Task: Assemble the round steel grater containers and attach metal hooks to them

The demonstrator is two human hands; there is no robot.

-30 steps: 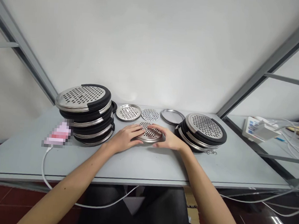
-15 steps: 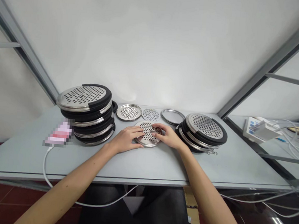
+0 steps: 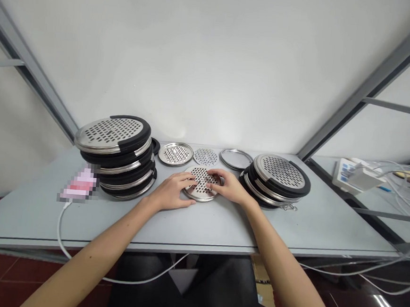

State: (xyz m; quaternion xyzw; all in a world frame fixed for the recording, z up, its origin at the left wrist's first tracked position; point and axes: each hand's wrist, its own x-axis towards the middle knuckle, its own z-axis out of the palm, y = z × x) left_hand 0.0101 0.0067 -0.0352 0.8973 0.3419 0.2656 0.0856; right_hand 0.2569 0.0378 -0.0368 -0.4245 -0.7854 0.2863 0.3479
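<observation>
A round steel plate with rows of slots (image 3: 203,181) and a raised rim lies flat on the grey table in front of me. My left hand (image 3: 172,190) rests at its left side, fingers stretched over the rim and thumb apart by the near edge. At the right side, my right hand (image 3: 229,185) is spread with fingertips and thumb on the slotted face. Behind the plate lie a rimmed slotted disc (image 3: 175,154), a flat slotted disc (image 3: 205,157) and a plain metal ring-like lid (image 3: 236,159).
A tall stack of slotted round plates with black edging (image 3: 116,137) stands left, a shorter stack (image 3: 280,173) right. A blurred pink thing with a white cable (image 3: 80,184) lies at the left. A power strip (image 3: 347,176) and cables sit beyond the right shelf post.
The view has shifted slightly. Both hands stay at the plate in nearly the same pose, and the plate has not visibly moved on the table.
</observation>
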